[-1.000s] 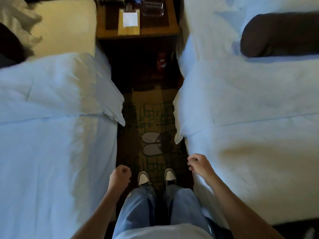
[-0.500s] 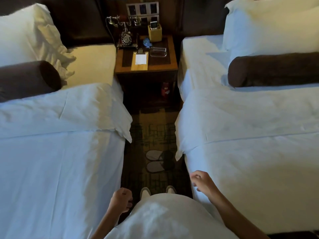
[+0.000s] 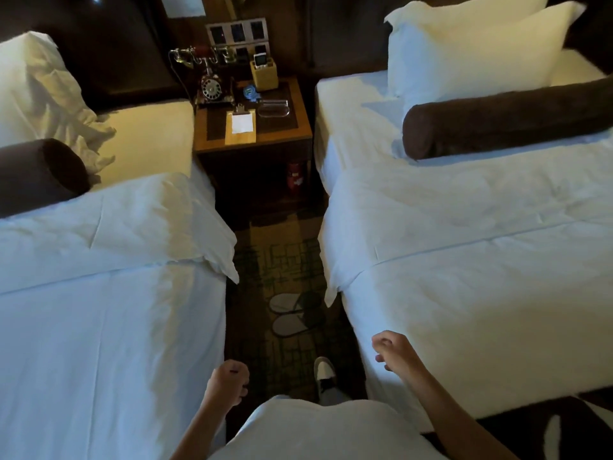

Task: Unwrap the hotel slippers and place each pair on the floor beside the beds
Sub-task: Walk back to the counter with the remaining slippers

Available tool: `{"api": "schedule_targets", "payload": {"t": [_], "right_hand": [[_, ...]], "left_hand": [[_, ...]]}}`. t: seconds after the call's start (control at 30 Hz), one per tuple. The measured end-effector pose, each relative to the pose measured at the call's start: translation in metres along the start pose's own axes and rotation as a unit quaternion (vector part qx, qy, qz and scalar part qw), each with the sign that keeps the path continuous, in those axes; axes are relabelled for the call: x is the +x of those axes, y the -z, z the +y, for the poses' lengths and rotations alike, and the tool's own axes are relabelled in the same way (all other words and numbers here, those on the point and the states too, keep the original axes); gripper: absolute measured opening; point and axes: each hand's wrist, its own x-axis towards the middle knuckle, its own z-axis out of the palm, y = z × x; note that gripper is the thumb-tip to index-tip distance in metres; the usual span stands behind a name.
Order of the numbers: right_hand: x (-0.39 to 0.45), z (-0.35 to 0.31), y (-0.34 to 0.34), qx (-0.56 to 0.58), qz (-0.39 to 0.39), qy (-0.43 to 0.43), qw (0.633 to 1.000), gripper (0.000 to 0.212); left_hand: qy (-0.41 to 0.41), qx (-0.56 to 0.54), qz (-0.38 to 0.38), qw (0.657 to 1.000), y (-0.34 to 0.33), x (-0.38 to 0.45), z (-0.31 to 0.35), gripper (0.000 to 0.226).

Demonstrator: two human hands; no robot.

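Observation:
One pair of white slippers [image 3: 288,313] lies side by side on the patterned carpet [image 3: 282,257] in the aisle, close to the right bed [image 3: 481,277], toes toward it. My left hand [image 3: 229,381] hangs curled into a fist with nothing in it, near the edge of the left bed [image 3: 99,310]. My right hand [image 3: 391,350] is loosely curled and empty, hovering at the right bed's edge, a little nearer me than the slippers. No wrapper shows.
A wooden nightstand [image 3: 255,134] with an old-style telephone [image 3: 210,84], notepad and glass tray closes the far end of the narrow aisle. Brown bolsters [image 3: 504,121] and white pillows lie on both beds. My shoe [image 3: 325,371] stands in the aisle.
The view has tilted up from my feet toward the nightstand and headboards. Both hands stay empty and curled; the slippers have not moved.

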Motion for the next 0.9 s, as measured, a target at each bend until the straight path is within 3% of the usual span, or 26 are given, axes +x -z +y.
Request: {"api": "schedule_targets", "payload": {"t": [0.33,0.53,0.7,0.9], "right_hand": [[-0.086,0.089,-0.057,0.104,0.113,-0.058,0.986,0.023],[-0.159,0.155,-0.103,0.192,0.167,-0.139,0.957,0.024],[-0.231,0.213,-0.134,0.255,0.237,-0.190,0.918,0.014],[-0.309,0.290,-0.179,0.393,0.296,-0.264,0.830,0.016]], "left_hand": [[-0.053,0.070,-0.086,0.992,0.021,0.006,-0.035,0.014],[-0.100,0.123,-0.147,0.977,0.014,-0.002,-0.038,0.011],[-0.116,0.182,-0.214,0.953,-0.024,-0.014,-0.047,0.006],[-0.144,0.265,-0.287,0.909,-0.100,-0.062,-0.064,0.009]]}}
